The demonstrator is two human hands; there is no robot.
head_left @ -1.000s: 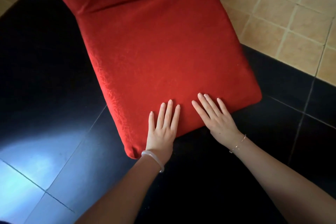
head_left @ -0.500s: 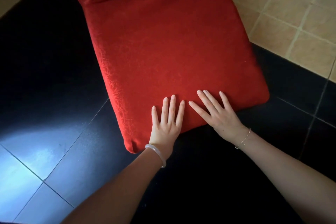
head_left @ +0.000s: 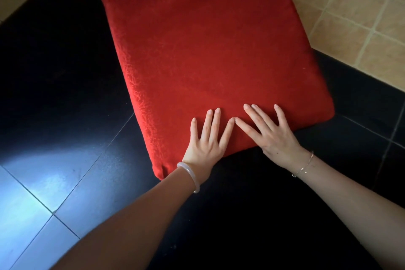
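The left hand point(head_left: 203, 147) lies flat with straight fingers on the near edge of the red cushion point(head_left: 210, 61), which stretches away under and past both hands on the dark floor point(head_left: 54, 94), and just beside it the right hand point(head_left: 271, 136) lies flat too, holding nothing.

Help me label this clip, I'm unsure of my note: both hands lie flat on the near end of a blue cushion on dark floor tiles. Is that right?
One detail is wrong: the cushion is red, not blue. The head view shows the left hand and the right hand lying flat on its near end, and it rests on dark floor tiles.
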